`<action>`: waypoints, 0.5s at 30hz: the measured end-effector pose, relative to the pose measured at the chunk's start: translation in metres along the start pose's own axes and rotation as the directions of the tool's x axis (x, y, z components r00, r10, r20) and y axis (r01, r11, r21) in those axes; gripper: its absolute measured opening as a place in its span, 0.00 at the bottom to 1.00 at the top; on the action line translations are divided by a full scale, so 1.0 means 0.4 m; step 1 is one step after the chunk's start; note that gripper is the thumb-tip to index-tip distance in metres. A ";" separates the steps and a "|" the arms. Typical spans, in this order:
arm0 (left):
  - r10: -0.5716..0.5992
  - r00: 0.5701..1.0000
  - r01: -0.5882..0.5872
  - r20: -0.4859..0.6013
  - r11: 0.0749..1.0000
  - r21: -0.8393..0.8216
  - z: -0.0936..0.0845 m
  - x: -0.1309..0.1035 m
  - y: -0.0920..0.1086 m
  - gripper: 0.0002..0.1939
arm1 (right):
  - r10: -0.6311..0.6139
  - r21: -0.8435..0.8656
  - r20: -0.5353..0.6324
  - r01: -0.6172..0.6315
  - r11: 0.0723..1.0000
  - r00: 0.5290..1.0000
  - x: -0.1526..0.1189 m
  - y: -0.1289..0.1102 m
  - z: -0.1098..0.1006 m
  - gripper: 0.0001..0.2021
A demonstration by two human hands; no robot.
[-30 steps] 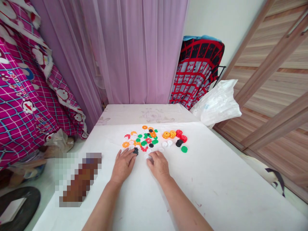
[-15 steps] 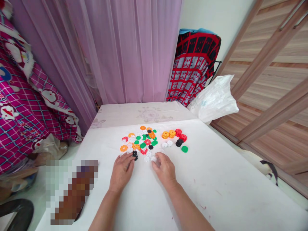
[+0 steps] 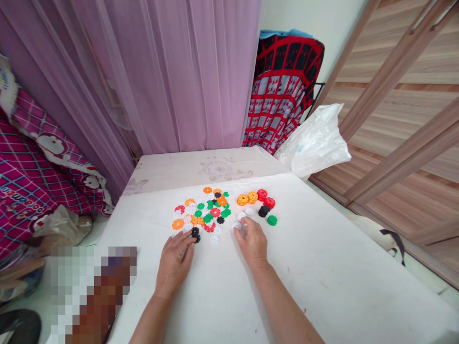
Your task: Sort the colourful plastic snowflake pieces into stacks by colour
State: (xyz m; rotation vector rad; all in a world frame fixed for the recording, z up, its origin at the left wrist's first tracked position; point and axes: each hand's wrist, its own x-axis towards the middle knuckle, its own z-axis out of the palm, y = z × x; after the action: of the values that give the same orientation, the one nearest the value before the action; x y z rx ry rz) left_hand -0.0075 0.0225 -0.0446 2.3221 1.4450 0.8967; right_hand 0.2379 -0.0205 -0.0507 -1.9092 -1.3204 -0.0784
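Observation:
My right hand (image 3: 254, 241) pinches a white notched disc (image 3: 236, 225) between thumb and fingers, just in front of the white stacks (image 3: 248, 211). Lying by the near edge of a loose, mixed-colour spread of notched discs (image 3: 208, 218) is my left hand (image 3: 174, 260), its fingers stretched out. Its fingertips touch or nearly touch some black discs (image 3: 195, 234). Right of the spread stand small same-colour stacks: orange (image 3: 243, 199), red (image 3: 269, 203), black (image 3: 264, 211) and a green disc pile (image 3: 272, 220).
The discs lie on a white-covered table (image 3: 287, 286). A white plastic bag (image 3: 315, 143) stands at its far right corner, before a cloth-covered chair (image 3: 276, 95). Behind hangs a purple curtain (image 3: 186, 76). A blurred-out brown object (image 3: 102, 296) lies at the left edge.
My right hand has moved right with the white disc, away from the loose spread to the white stacks. My left hand stays by the black discs. The view has shifted slightly.

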 end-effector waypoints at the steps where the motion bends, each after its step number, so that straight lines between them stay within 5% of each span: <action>1: 0.001 1.000 -0.001 -0.002 1.000 -0.005 0.000 0.000 0.000 0.15 | -0.009 -0.001 -0.010 0.009 1.000 1.000 -0.004 0.001 -0.005 0.13; 15: -0.025 1.000 0.025 0.009 1.000 0.016 -0.002 0.002 0.001 0.16 | -0.095 -0.281 0.146 0.133 0.950 0.985 0.009 0.007 -0.041 0.11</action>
State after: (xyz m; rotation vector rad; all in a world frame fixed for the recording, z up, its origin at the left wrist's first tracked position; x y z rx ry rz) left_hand -0.0073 0.0230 -0.0433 2.3105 1.4795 0.8699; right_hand 0.2479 -0.0287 -0.0396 -2.1095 -1.5800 -0.2196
